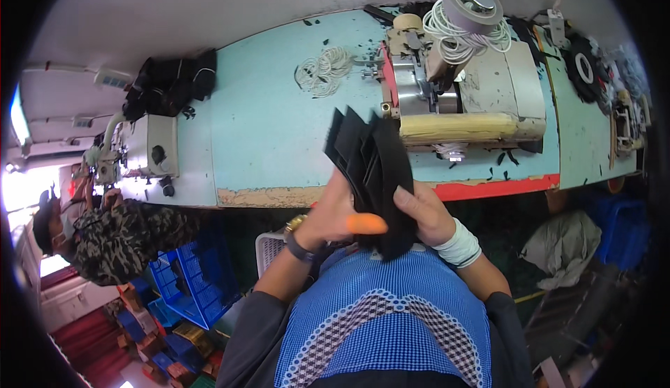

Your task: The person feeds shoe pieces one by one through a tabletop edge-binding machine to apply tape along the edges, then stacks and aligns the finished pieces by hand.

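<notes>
A stack of flat black pieces (382, 172), leather or fabric by the look of it, is held upright between my two hands in front of my apron. Its upper ends fan apart into pointed corners. My left hand (333, 213) grips the stack from the left side, with an orange finger cot (366, 223) on the thumb laid across the front. On the other side my right hand (427, 215) clasps the stack, thumb on the front face; white wrapping (458, 243) circles that wrist. The fingers behind the stack are hidden.
Beyond my hands stands a machine with metal rollers (427, 88) on a pale blue table (255, 123). A bundle of white cord (326, 70) and black scraps lie there. At left, a person in camouflage (132, 238) sits at a sewing machine (150, 147), near blue crates (192, 283).
</notes>
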Available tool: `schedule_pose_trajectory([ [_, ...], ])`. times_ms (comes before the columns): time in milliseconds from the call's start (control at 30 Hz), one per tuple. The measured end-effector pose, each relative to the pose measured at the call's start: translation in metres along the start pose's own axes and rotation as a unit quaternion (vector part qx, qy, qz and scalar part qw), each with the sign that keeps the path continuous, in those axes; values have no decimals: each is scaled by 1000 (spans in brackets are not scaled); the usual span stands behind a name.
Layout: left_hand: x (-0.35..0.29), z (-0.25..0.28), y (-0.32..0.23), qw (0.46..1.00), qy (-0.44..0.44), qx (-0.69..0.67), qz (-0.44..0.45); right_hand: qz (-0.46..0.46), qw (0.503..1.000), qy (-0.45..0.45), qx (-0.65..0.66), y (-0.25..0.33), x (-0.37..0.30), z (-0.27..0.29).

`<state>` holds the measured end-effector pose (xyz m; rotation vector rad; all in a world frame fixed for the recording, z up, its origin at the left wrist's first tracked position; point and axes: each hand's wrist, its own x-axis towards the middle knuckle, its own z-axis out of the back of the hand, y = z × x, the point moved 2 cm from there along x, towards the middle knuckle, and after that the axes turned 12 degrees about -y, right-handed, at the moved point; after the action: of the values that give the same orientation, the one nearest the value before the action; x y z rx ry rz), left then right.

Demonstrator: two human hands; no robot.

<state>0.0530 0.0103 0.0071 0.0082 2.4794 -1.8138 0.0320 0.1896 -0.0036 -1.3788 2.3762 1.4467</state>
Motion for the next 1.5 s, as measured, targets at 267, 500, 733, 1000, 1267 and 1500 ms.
schedule_pose_trajectory([
  [267, 18, 12, -10, 988, 56, -119, -77, -35, 983, 10, 182, -7, -8, -44],
  [500, 26, 18, -1, 979, 137, -144, 41, -34, 959, -34, 279, -28, -6, -50],
  [733, 26, 5, -8, 983, 181, -14, -11, -7, 925, -9, 381, -46, -1, -43],
  [1000, 50, 8, 12, 987, 153, -43, -27, -5, 944, -71, 322, -25, 8, -15],
  [1267, 68, -1, 17, 982, 71, -128, 116, -50, 957, 26, 284, -3, 18, 3],
  [1500, 119, -4, 14, 959, 143, -157, 188, 27, 983, -91, 155, 9, -12, 49],
])
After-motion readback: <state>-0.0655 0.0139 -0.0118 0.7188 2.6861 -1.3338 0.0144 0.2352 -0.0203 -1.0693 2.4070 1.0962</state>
